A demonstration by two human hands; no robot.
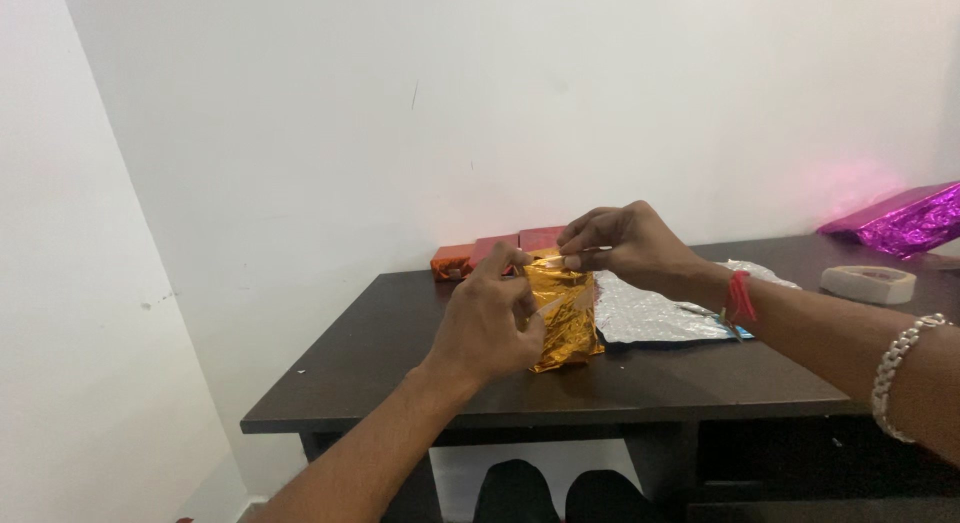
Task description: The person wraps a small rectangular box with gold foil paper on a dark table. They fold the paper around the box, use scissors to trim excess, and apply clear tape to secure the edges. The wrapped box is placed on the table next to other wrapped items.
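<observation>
A small box wrapped in shiny gold foil (567, 323) stands upright on the dark wooden table (380, 363). My left hand (487, 321) is closed against the box's left side, pinching a strip of clear tape that runs across the foil. My right hand (622, 245) sits over the box's top, fingertips pinched on the foil fold and the tape's other end. A red thread band is on my right wrist and a silver bracelet further up that arm.
A silver foil sheet (655, 313) lies flat right of the box. Red and orange wrapped boxes (490, 251) line the wall. A roll of tape (868, 283) and a purple foil package (905, 218) sit at the far right. Table's front edge is near.
</observation>
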